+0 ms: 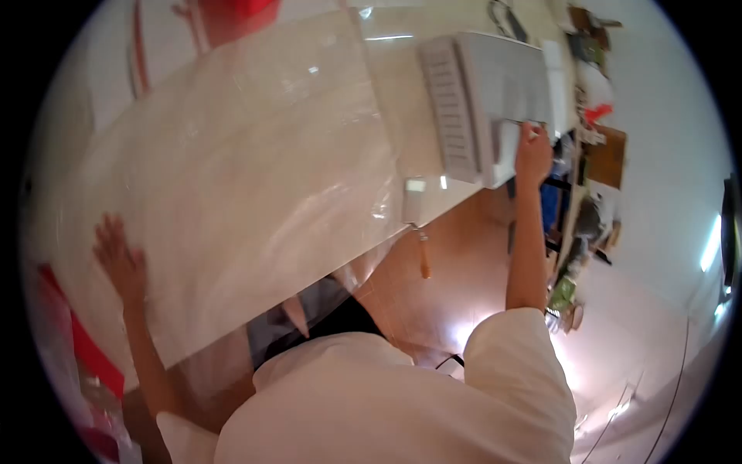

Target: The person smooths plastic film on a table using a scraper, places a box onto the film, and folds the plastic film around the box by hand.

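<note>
My left hand (120, 259) lies flat with fingers spread on the clear plastic sheet (255, 170) covering the table, near its left end. Out to the right, my right hand (532, 158) is closed in a pinch at the near right part of a pale grey box-like object (506, 73) with a row of slots along its left side. A paler patch shows on the box beside those fingers. What the fingertips grip, if anything, is too small to make out.
A scraper-like tool with a wooden handle (424, 255) juts over the table's near edge. Red items (236, 17) stand at the far left, and a red strip (85, 340) at the near left. A cluttered shelf (581, 193) runs along the right wall.
</note>
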`<state>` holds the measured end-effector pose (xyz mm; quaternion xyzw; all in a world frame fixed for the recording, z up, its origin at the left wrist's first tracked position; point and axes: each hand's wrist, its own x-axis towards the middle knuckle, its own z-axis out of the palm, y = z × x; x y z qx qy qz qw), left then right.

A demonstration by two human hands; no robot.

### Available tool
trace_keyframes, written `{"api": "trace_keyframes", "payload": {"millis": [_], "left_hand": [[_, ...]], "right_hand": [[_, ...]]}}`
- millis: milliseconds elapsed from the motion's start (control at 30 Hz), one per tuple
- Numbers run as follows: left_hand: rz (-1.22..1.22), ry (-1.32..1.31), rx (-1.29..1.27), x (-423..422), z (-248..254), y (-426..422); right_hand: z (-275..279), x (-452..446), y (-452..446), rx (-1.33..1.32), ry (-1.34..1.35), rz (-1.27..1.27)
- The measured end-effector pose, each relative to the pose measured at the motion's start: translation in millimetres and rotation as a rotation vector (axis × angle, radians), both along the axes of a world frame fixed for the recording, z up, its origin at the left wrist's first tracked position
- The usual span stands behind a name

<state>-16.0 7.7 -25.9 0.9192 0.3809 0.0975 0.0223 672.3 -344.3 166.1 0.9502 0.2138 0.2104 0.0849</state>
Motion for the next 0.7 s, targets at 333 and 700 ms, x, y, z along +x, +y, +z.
{"api": "trace_keyframes", "payload": {"millis": [333, 700], "left_hand": [[0.102, 0.012, -0.105, 14.2, 21.1, -5.6], [0.098, -0.010, -0.106, 16.2, 26.3, -6.4]], "right_hand": [[-21.5, -50.0, 5.4, 0.400, 0.400, 0.094], [-91.6, -330.3, 133.7, 0.468, 0.818, 0.360]]}}
